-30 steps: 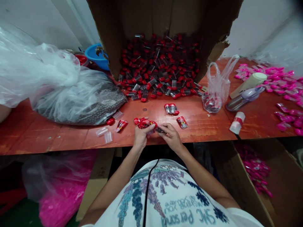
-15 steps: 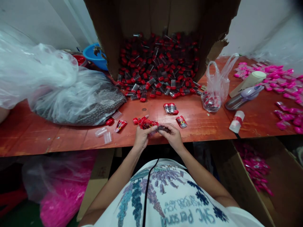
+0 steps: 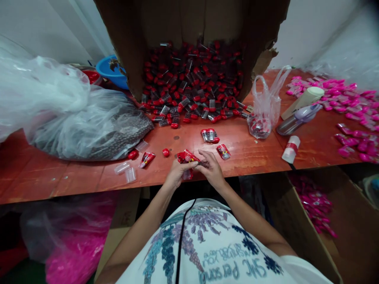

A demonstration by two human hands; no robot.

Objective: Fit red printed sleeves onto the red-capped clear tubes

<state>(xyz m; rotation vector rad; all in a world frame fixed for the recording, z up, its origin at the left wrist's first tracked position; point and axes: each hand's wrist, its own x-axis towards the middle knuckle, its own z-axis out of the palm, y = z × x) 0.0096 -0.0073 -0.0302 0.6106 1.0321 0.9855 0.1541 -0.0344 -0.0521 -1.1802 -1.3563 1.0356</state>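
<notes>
At the front edge of the red table [image 3: 74,173], my left hand [image 3: 177,174] is closed round a bunch of small red packets [image 3: 186,157]. My right hand [image 3: 212,169] is pinched on a small dark piece against that bunch; I cannot make out what it is. A loose red cap [image 3: 166,152] lies just left of my hands. More red packets lie near: one [image 3: 147,158] to the left, one [image 3: 223,151] to the right, a pair [image 3: 209,135] further back. Clear plastic caps [image 3: 126,171] sit at the left.
A torn cardboard box [image 3: 260,35] spills a heap of red-capped tubes [image 3: 192,83] at the back. A big clear bag of dark beads [image 3: 97,126] lies left, a small bag [image 3: 265,112] and bottles [image 3: 299,114] right. Pink packets [image 3: 352,102] cover the far right; a box of pink packets [image 3: 314,205] stands below.
My hands have drawn slightly nearer to the table edge with the bunch. A red cap that was at the bunch's left end now lies alone on the table.
</notes>
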